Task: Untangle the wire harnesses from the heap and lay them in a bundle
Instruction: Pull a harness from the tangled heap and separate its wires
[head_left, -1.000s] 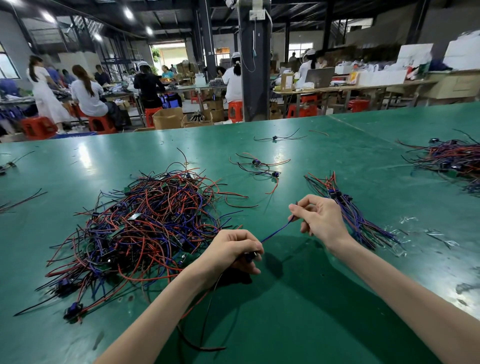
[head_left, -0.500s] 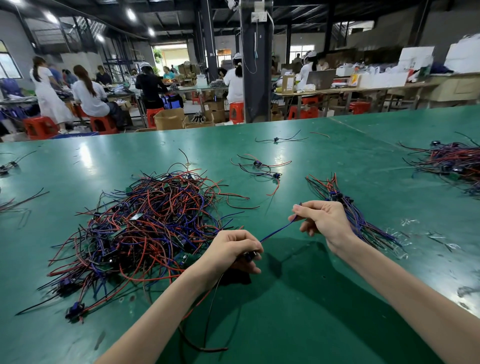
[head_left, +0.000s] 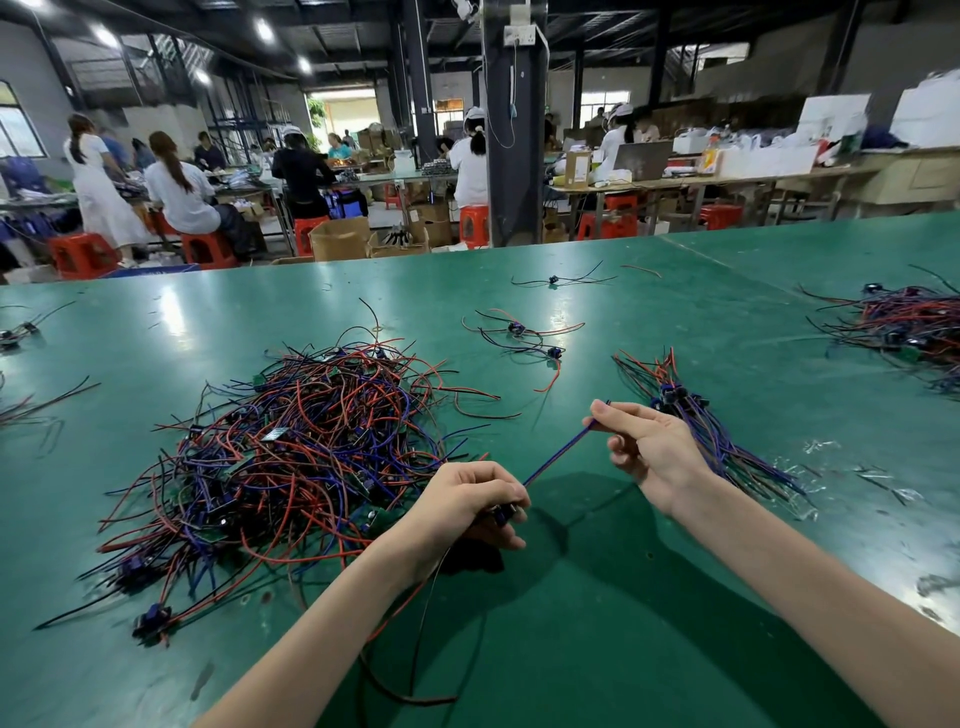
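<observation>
A big tangled heap of red, blue and black wire harnesses (head_left: 291, 457) lies on the green table (head_left: 597, 613), left of centre. A laid-out bundle (head_left: 691, 415) of harnesses lies to the right, partly behind my right hand. My left hand (head_left: 467, 506) grips one harness at its dark connector, and its red and black tails hang down under my wrist. My right hand (head_left: 647, 449) pinches the far end of that harness's blue wire (head_left: 558, 460) between thumb and forefinger, so the wire runs taut between the two hands.
Two loose harnesses (head_left: 524, 340) lie beyond the hands, another (head_left: 558, 280) farther back. A second pile (head_left: 904, 332) sits at the right edge, stray wires (head_left: 31, 405) at the left edge. Clear plastic scraps (head_left: 831, 467) lie by the bundle. People work at benches behind.
My right hand has drawn up and to the right along the blue wire, stretching it straighter. My left hand has stayed where it was.
</observation>
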